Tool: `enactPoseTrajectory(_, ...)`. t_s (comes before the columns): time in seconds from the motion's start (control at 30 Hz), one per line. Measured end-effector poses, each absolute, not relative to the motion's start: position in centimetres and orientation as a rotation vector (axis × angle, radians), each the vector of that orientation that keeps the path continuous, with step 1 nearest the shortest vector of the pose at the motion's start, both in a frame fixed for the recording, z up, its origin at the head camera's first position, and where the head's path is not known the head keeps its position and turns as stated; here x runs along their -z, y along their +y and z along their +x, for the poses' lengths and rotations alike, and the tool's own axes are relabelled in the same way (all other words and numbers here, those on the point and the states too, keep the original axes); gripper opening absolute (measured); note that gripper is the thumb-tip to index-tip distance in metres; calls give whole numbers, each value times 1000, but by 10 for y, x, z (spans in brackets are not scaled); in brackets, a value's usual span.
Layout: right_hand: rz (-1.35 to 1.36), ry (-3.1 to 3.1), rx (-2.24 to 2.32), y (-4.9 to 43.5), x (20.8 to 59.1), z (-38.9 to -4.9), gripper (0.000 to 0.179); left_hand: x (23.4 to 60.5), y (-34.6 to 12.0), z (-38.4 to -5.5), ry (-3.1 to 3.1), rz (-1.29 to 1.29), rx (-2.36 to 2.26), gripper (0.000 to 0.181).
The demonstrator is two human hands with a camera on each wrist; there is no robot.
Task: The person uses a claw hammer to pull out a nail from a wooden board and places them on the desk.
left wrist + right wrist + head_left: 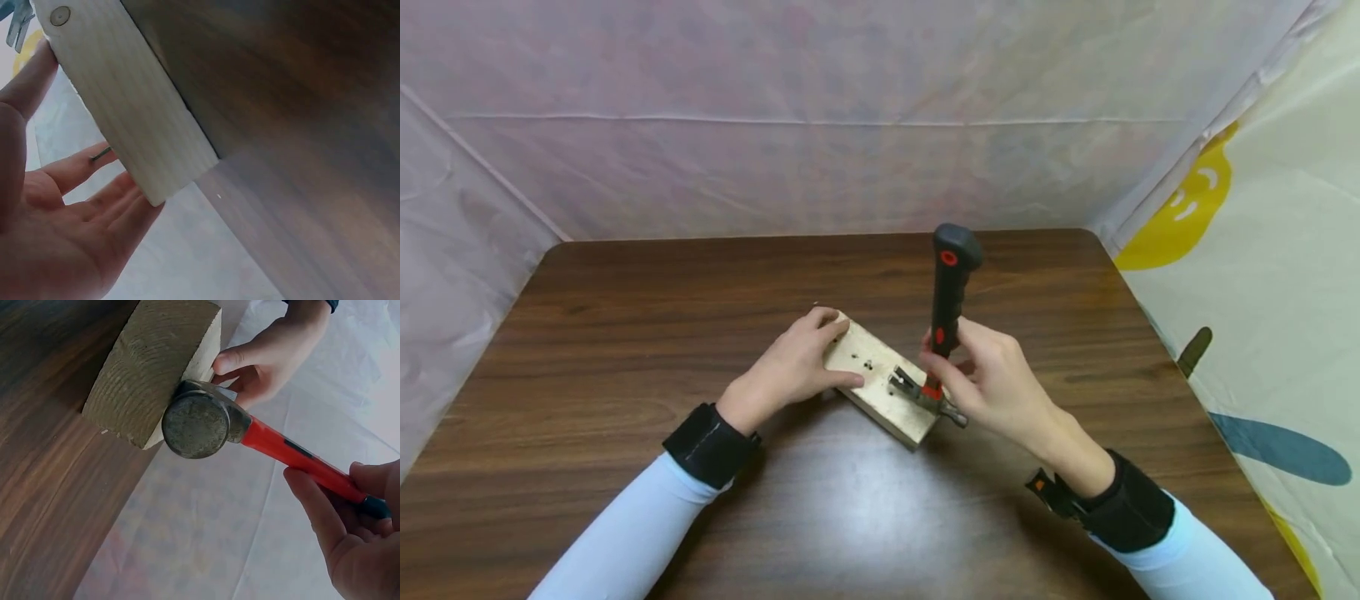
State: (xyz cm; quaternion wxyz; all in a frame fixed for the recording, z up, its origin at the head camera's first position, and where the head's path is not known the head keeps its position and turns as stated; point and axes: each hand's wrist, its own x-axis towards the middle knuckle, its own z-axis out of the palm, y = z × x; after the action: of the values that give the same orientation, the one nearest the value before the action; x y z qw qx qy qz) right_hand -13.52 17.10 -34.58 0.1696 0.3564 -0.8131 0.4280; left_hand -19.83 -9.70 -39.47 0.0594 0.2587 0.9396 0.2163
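Note:
A pale wooden block (865, 340) lies at a slant on the table, with several small dark holes or nail heads in its top. My left hand (790, 358) holds its far left end, fingers over the far edge and thumb along the near side. In the left wrist view, a nail (100, 154) juts from the block beside the fingers. My right hand (1000, 379) grips a claw hammer (952, 287) low on its red and black handle, which stands upright. Its metal head (197, 424) rests against the block's top near the right end, claw pointing left.
The brown wooden table (625, 350) has rounded far corners. Pale cloth sheets (820, 175) hang behind it and on the left. A printed cloth (1262, 350) with yellow and blue shapes hangs on the right. Both wrists wear black straps (713, 443).

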Motion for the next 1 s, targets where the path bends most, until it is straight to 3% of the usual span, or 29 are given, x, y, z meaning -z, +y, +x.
enactPoseTrajectory(0.6, 966, -2255, -1213, 168, 350, -129, 20, 390, -95, -195, 2832, 776, -647, 90)
enactPoseTrajectory(1.0, 1033, -2277, -1265, 166, 342, -136, 32, 392, -98, -193, 2859, 833, -642, 89)
